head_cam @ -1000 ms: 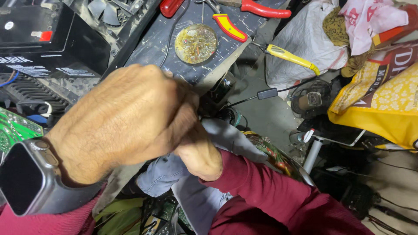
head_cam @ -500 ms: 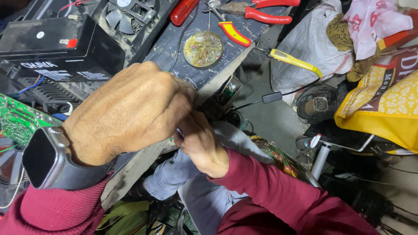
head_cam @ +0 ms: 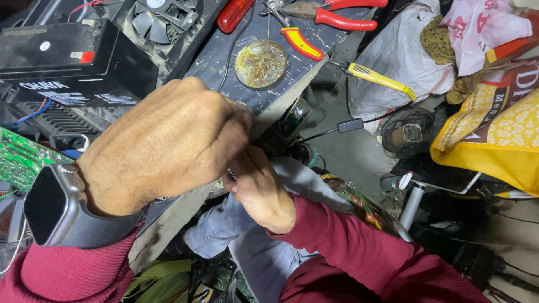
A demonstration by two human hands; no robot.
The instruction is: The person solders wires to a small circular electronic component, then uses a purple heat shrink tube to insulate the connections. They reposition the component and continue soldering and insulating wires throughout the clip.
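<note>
The left hand (head_cam: 168, 143) is filling the middle left of the frame, curled into a fist with its back turned to the camera, and it is hiding whatever its fingers are closing on. The right hand (head_cam: 258, 188) is sitting just below and to the right of it, fingers bent in against the left fist; a small dark thing (head_cam: 231, 173) is peeking out where the two hands are meeting, too hidden to name. Whether either grip is actually clamping it I cannot tell. One smartwatch (head_cam: 48, 207) is showing on the left wrist at the lower left, above a maroon sleeve that is running off the bottom edge.

Along the top of the frame the dark worktop (head_cam: 224, 62) is carrying one round tin (head_cam: 261, 63) of brassy residue, one red screwdriver handle (head_cam: 236, 14) cut off by the top edge, one pair of red-handled pliers (head_cam: 337, 17), and one red-and-yellow handle (head_cam: 301, 43) whose tool end is hidden. One yellow-handled tool (head_cam: 379, 77) is poking out over the worktop's right edge. One black battery (head_cam: 73, 62) is lying at the upper left, one cooling fan (head_cam: 154, 22) is above it, partly cropped, and one green circuit board (head_cam: 22, 163) is cut by the left edge. A yellow printed bag (head_cam: 494, 146) is sitting at the right.
</note>
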